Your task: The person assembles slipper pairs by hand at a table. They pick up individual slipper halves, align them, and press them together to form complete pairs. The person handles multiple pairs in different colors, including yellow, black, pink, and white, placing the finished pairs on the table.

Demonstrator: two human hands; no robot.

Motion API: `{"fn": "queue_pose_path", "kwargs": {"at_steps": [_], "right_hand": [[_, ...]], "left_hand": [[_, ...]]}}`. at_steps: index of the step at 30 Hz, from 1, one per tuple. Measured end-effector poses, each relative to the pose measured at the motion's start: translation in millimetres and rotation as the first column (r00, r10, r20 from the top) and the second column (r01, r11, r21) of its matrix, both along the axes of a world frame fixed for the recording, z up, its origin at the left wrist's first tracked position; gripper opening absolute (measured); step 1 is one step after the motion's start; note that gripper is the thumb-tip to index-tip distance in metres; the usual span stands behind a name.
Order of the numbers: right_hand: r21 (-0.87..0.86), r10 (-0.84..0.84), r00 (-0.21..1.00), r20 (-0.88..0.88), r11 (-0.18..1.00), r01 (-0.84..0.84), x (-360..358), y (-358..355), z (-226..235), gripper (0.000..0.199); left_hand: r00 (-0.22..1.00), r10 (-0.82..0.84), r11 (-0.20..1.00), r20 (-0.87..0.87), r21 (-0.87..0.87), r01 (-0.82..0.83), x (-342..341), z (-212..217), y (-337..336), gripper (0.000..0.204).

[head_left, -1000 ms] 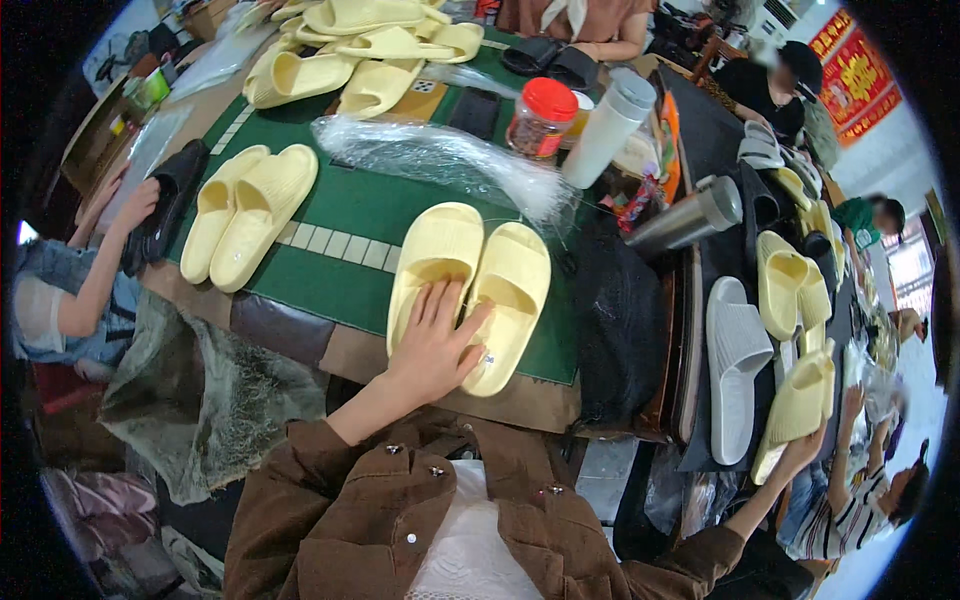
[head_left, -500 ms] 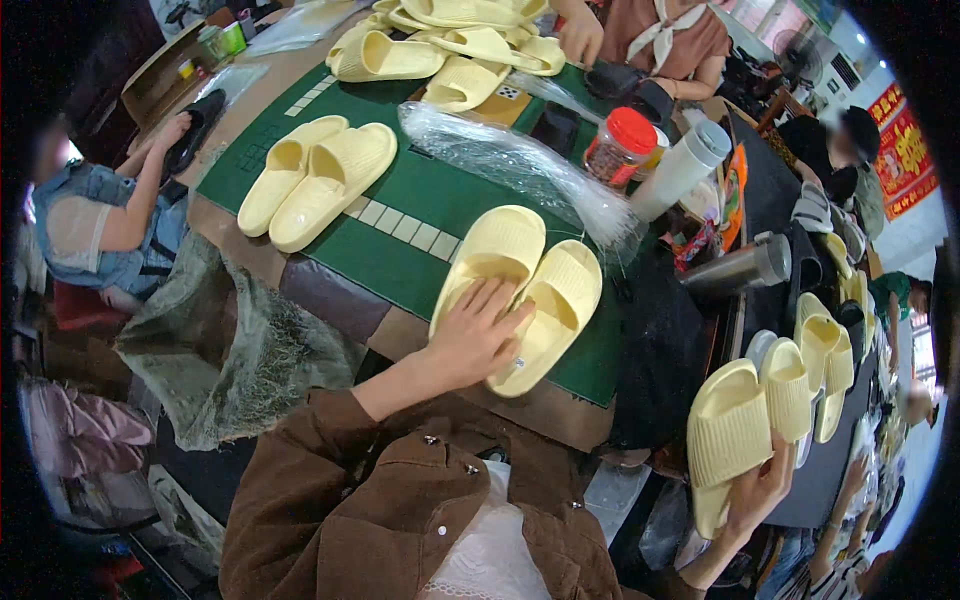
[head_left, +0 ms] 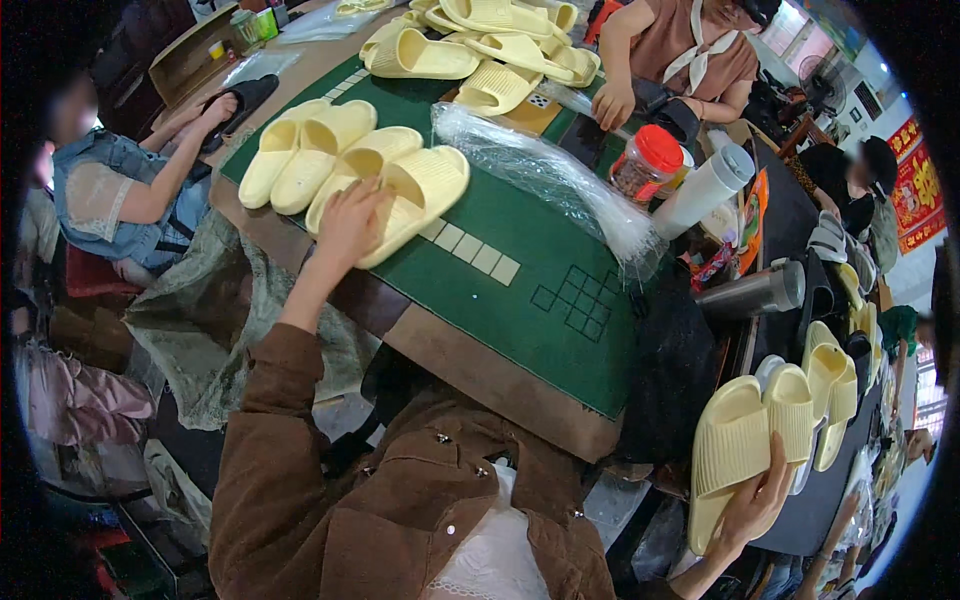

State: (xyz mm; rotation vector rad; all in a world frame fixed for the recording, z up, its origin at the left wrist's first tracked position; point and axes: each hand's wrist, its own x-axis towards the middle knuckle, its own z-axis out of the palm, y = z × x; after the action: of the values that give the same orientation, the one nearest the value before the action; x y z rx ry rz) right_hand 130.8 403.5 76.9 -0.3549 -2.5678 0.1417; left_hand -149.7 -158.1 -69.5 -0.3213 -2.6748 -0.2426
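Observation:
My left hand [head_left: 352, 222] rests on a pair of pale yellow slide slippers, its fingers bent over the foot-bed of the nearer slipper [head_left: 430, 190] beside the farther slipper [head_left: 372, 158]. That pair lies on a green mat [head_left: 480, 330], close to another yellow pair [head_left: 325, 150] at its left. At the lower right, my right hand [head_left: 758, 498] grips a yellow slipper [head_left: 728, 450], fingers along its side and the thumb hidden. A second yellow slipper [head_left: 790, 405] stands right against it.
Yellow slippers [head_left: 500, 45] are heaped at the far side. Clear plastic bags [head_left: 545, 175] lie across the mat. A red-lidded jar [head_left: 645, 165], a white bottle [head_left: 705, 190] and a steel flask [head_left: 755, 290] stand at the right. Co-workers sit at the left and far side.
My left hand has slid the pair of slippers across the mat to the left, up beside the other pair. My right hand stays at the slipper on the right.

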Motion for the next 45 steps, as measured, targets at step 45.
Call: {"fn": "queue_pose_path", "kwargs": {"at_steps": [45], "right_hand": [[-0.953,0.522,0.851,-0.054,0.227,-0.199,-12.3,-88.1,42.3,0.042]], "left_hand": [[0.801,-0.541,0.818,0.257,-0.059,0.572,146.5,59.8,193.0,0.076]]}}
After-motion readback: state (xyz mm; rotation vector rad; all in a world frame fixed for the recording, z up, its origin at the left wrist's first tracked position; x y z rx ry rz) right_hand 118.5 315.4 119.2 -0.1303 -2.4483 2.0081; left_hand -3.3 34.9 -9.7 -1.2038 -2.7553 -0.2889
